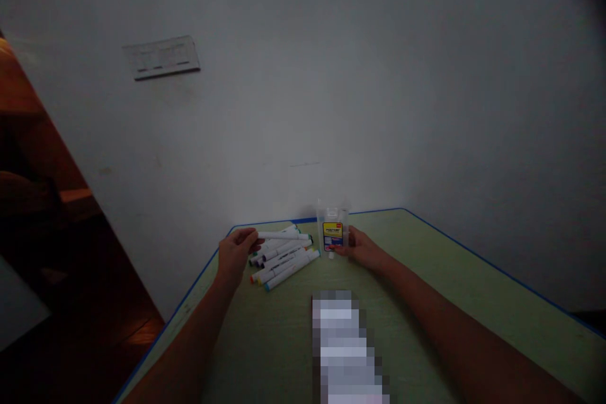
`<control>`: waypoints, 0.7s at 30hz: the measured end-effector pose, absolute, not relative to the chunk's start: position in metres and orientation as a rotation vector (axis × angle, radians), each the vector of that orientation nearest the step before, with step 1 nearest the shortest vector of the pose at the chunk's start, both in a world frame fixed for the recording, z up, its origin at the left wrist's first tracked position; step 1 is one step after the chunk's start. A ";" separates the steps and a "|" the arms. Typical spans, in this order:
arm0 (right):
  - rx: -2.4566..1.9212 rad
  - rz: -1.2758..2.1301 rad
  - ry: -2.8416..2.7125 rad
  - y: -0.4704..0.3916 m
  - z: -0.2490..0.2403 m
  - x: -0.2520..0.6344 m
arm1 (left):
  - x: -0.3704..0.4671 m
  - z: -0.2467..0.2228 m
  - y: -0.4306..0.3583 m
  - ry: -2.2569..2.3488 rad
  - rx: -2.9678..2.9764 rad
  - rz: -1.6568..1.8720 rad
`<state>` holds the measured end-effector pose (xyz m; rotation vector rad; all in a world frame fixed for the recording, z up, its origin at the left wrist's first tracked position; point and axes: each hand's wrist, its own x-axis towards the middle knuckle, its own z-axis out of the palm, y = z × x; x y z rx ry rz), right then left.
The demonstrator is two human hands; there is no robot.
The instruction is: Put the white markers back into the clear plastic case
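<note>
My left hand [237,252] pinches one end of a white marker [281,236], holding it over a loose pile. Several white markers [290,269] with coloured ends lie in that pile, slanting across the table between my hands. My right hand [362,247] grips the right side of a clear plastic case [332,214], its thumb across the lower front. The case stands upright near the wall and carries a yellow and blue label [332,237]. A small white piece [331,255] shows at the foot of the case; what it is I cannot make out.
The green table [426,246] has a blue edge and meets a pale wall [303,107] at the back. A blurred-out flat object [345,347] lies at the front middle. A switch-like panel [163,58] is on the wall, upper left. Dark wooden furniture [28,202] stands left.
</note>
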<state>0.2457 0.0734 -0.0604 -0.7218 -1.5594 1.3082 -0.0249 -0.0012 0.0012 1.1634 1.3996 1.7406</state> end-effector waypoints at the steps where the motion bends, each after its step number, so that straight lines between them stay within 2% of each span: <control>1: -0.719 1.314 -1.552 0.073 -0.061 0.246 | -0.025 0.001 -0.001 1.411 1.181 1.723; 21: -0.751 1.288 -1.561 0.071 -0.060 0.247 | -0.026 -0.005 -0.001 1.758 1.642 1.318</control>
